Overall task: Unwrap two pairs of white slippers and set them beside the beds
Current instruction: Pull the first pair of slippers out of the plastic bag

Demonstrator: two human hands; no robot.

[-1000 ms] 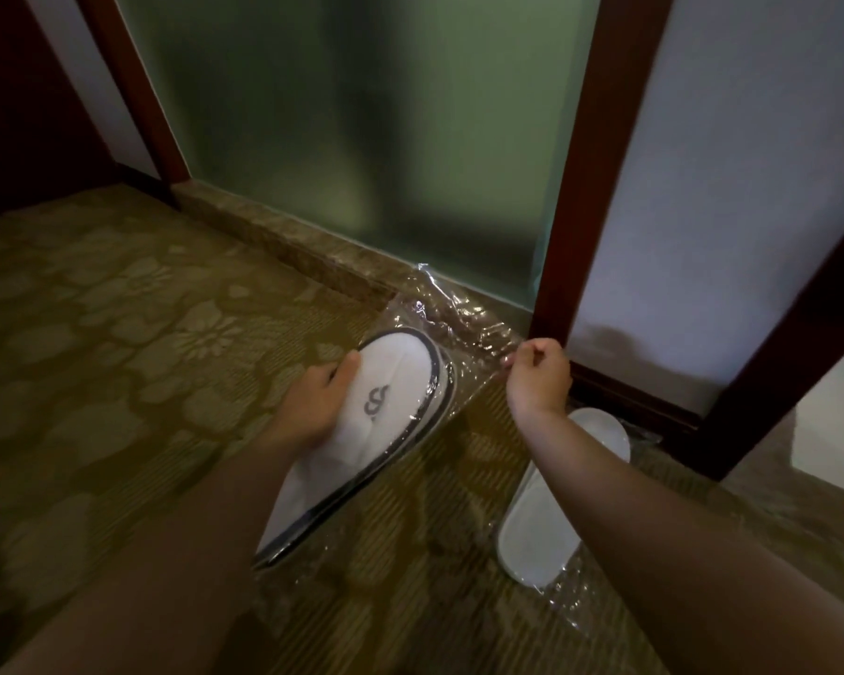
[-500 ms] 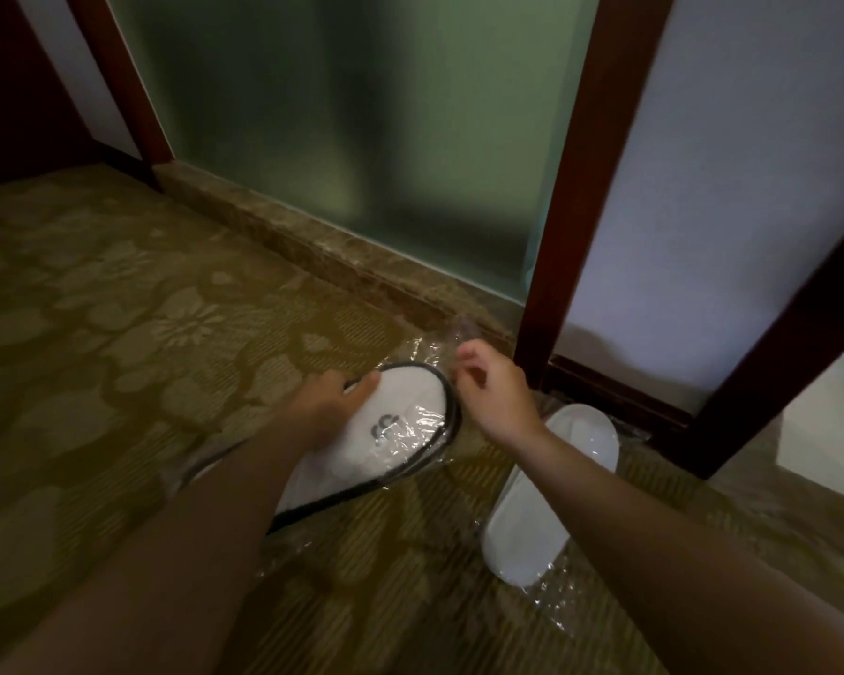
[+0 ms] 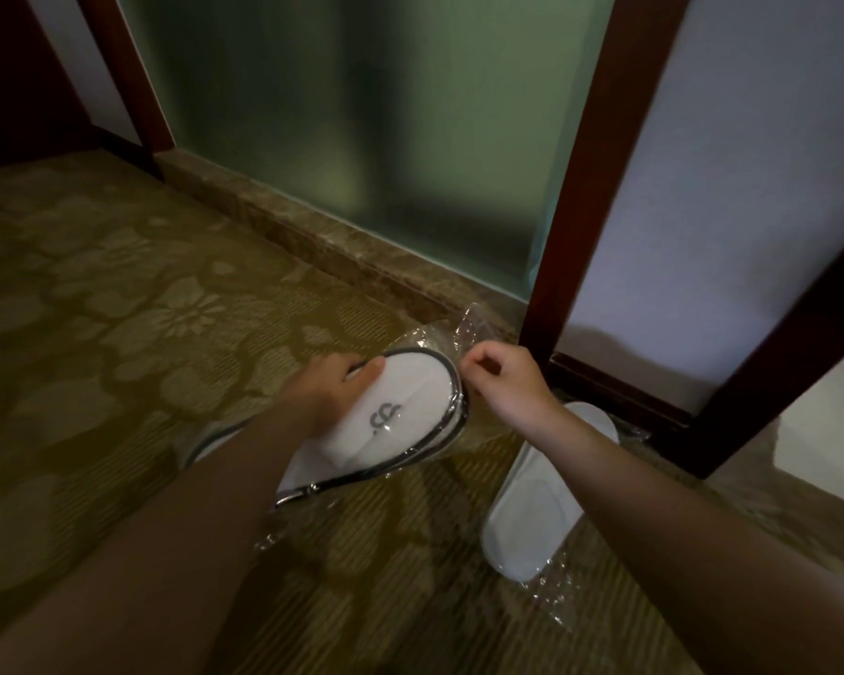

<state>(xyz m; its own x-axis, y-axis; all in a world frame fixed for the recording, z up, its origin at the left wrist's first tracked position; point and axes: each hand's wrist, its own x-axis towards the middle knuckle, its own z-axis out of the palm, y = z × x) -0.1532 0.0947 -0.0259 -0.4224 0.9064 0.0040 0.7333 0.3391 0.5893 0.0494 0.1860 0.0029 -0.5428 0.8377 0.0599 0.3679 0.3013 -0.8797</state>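
Observation:
A pair of white slippers (image 3: 400, 411) with dark trim and a grey logo lies inside a clear plastic wrapper (image 3: 439, 338) above the carpet. My left hand (image 3: 327, 392) grips the slippers' toe end through the plastic, thumb on top. My right hand (image 3: 503, 382) pinches the wrapper's loose end just right of the toe. A second white slipper pair (image 3: 532, 518), sole up in its own clear wrapper, lies on the carpet under my right forearm.
Patterned olive carpet (image 3: 132, 333) covers the floor. A stone sill (image 3: 322, 236) runs below a frosted glass panel (image 3: 361, 129). Dark wooden frames (image 3: 585, 163) stand on either side, with a white wall panel (image 3: 732, 197) to the right.
My right hand came in from the wrapper's far right corner to the slippers' toe and now pinches the plastic there. The slipper pack sank lower and turned flatter.

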